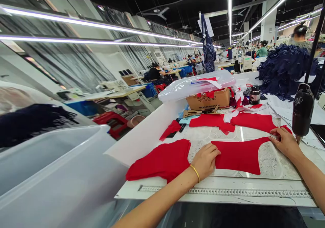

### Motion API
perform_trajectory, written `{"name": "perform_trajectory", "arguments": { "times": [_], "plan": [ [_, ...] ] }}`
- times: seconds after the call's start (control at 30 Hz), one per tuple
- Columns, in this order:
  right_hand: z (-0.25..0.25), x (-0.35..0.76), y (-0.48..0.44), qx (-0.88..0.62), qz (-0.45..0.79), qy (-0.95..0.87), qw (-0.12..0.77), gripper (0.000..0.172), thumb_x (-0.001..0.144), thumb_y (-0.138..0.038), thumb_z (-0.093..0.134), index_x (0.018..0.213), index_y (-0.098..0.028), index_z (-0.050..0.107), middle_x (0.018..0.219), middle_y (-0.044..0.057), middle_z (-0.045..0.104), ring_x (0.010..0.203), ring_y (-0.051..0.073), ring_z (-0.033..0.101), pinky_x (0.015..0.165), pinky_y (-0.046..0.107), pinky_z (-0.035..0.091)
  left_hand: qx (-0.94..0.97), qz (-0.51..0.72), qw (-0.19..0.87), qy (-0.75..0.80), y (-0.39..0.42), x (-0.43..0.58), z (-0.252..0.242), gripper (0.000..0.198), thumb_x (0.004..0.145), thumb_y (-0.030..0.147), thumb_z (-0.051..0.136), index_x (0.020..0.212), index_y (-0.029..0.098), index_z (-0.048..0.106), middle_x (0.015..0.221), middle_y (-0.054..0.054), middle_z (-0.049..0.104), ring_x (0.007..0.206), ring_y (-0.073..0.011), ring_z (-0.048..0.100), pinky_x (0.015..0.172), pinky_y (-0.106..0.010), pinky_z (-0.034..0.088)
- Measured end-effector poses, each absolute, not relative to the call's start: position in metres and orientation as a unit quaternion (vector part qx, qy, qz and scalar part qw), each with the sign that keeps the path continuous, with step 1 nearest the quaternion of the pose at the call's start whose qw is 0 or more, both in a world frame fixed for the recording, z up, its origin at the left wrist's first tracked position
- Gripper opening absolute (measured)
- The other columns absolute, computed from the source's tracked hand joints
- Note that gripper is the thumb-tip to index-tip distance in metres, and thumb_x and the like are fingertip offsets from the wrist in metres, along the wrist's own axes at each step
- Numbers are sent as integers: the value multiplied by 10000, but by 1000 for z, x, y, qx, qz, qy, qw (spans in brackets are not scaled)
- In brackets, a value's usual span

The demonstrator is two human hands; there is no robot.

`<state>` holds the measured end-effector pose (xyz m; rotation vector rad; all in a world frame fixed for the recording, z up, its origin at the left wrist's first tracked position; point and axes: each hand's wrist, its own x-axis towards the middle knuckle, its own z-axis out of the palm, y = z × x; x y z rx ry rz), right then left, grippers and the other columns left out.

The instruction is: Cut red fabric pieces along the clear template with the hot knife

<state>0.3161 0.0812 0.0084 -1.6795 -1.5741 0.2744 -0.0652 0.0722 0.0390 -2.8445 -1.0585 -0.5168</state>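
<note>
A red fabric piece [236, 155] lies flat on the white worktable [152, 133] in front of me. My left hand [205, 161], with a gold bangle on the wrist, rests on the left end of this piece, fingers curled down on the cloth. My right hand [284, 140] presses on the piece's upper right corner with its fingers flat. Another red fabric piece [162, 161] lies just left of my left hand. More red pieces [254, 121] lie farther back.
A black hanging tool [302, 109] hangs just right of my right hand. A cardboard box [207, 99] under a clear plastic lid [195, 84], a dark jar [254, 94] and a navy fabric heap [284, 69] stand behind. A measuring tape [241, 191] runs along the front edge. A grey bin [50, 174] sits left. People work at distant tables.
</note>
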Motion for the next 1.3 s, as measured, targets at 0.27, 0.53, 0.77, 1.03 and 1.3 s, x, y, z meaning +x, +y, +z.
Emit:
{"name": "perform_trajectory", "arguments": {
  "times": [0.27, 0.53, 0.77, 1.03, 1.3],
  "plan": [
    [14, 311, 78, -658, 100, -598, 448, 261, 747, -490, 618, 824, -247, 678, 903, 83, 696, 717, 226, 608, 669, 384, 518, -909, -139, 57, -390, 135, -29, 47, 208, 928, 125, 556, 1023, 192, 729, 957, -104, 675, 987, -266, 613, 881, -416, 530],
    [16, 310, 79, -680, 110, -582, 432, 309, 731, -521, 605, 836, -241, 684, 909, 86, 703, 732, 233, 648, 684, 398, 532, -898, -100, 68, -422, 181, 4, 46, 110, 915, 93, 631, 917, 155, 723, 993, -111, 667, 1051, -261, 589, 930, -406, 467],
    [14, 308, 78, -674, 97, -587, 438, 287, 748, -499, 598, 839, -241, 688, 876, 75, 688, 687, 216, 625, 691, 397, 535, -891, -97, 58, -440, 192, 2, 50, 141, 978, 207, 627, 877, 155, 712, 987, -71, 664, 1021, -234, 594, 910, -403, 473],
    [35, 291, 80, -628, 160, -601, 467, 341, 755, -527, 621, 866, -212, 688, 853, 77, 704, 594, 173, 553, 606, 352, 498, -889, -155, 27, -431, 176, 0, 53, 134, 947, 214, 650, 844, 182, 730, 907, -68, 647, 927, -229, 569, 815, -357, 457],
    [47, 222, 90, -530, 188, -704, 434, 234, 788, -376, 657, 955, -214, 683, 902, 42, 659, 531, 125, 523, 589, 321, 515, -898, -211, -1, -386, 143, 15, 58, 143, 950, 242, 650, 827, 186, 695, 892, -61, 648, 924, -225, 575, 826, -343, 461]
  ]
}}
